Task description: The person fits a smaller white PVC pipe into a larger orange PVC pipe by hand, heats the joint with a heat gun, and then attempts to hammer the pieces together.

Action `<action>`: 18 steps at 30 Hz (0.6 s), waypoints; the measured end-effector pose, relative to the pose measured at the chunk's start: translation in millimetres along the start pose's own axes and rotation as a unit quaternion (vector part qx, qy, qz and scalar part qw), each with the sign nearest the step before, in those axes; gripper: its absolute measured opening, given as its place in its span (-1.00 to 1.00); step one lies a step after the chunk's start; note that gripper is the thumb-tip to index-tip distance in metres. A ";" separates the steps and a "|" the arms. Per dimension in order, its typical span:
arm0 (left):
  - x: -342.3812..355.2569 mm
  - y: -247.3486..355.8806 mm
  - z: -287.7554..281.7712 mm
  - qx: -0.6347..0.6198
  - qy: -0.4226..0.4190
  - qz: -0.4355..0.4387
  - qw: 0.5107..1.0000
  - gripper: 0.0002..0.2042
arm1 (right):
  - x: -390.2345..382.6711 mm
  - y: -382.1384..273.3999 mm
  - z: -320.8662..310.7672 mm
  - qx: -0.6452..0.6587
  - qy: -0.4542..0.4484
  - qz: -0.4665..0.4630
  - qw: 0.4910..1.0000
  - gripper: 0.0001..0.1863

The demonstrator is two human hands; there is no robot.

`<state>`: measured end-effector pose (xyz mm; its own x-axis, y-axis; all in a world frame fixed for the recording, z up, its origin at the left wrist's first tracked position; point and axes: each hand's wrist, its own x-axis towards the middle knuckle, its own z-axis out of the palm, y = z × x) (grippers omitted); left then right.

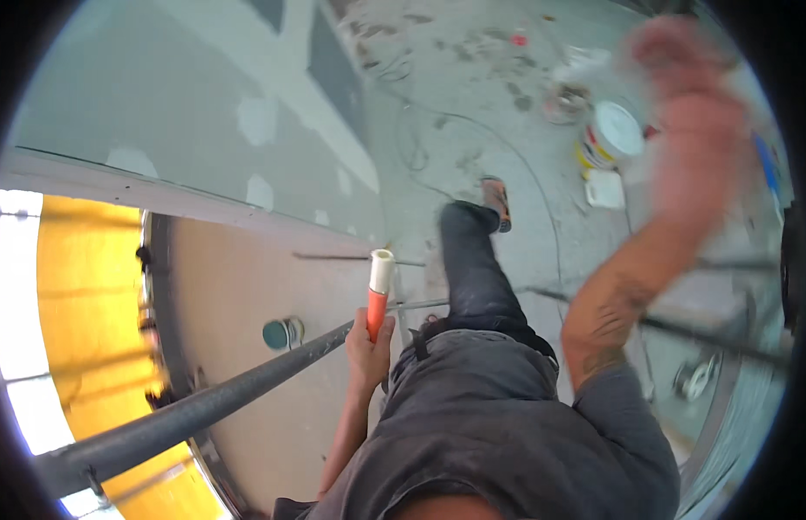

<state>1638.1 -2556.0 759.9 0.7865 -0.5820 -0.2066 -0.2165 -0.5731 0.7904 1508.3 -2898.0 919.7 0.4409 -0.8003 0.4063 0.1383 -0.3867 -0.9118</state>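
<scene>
My left hand [369, 348] is wrapped round the orange lower part of a slim tube with a white, hollow upper end [381, 282]. The tube points up and away from me, and its lower end is hidden by my fingers. A dark grey metal pipe [203, 406] runs from the lower left to just beside this hand. Far out at the upper right, my right hand [676, 56] is raised on an outstretched arm. Motion smears its fingers, so whether it holds anything does not show.
A patched plasterboard wall [203, 95] fills the upper left. A white-lidded bucket [614, 132] and a white square container [605, 188] stand on the floor, where a cable [498, 130] winds. My boot [496, 204] is ahead. A small tub [281, 334] sits left, beyond the pipe.
</scene>
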 end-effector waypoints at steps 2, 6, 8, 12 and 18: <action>11.8 14.3 4.2 0.036 0.010 -0.051 0.998 -0.73 | 65.3 12.7 -28.5 -0.006 0.028 -0.101 0.994 -0.76; 104.3 47.7 63.1 0.033 0.038 -0.160 0.986 -0.73 | 217.2 63.7 -74.5 -0.039 0.053 -0.196 0.978 -0.76; 187.7 96.2 108.3 -0.025 0.080 -0.176 0.981 -0.75 | 293.2 76.7 -75.3 -0.039 0.039 -0.227 0.972 -0.76; 308.5 164.1 156.9 -0.194 0.076 -0.127 0.970 -0.76 | 422.2 112.2 -79.8 -0.058 0.026 -0.227 0.972 -0.77; 457.0 238.4 191.6 0.016 0.146 -0.042 0.988 -0.78 | 567.4 145.1 -126.1 -0.082 0.060 -0.254 0.962 -0.77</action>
<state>1835.0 -3069.1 743.5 0.9346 -0.3435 -0.0924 -0.1578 -0.6332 0.7578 1666.7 -3466.1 1025.5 0.2463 -0.5322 0.8100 0.1627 -0.8012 -0.5758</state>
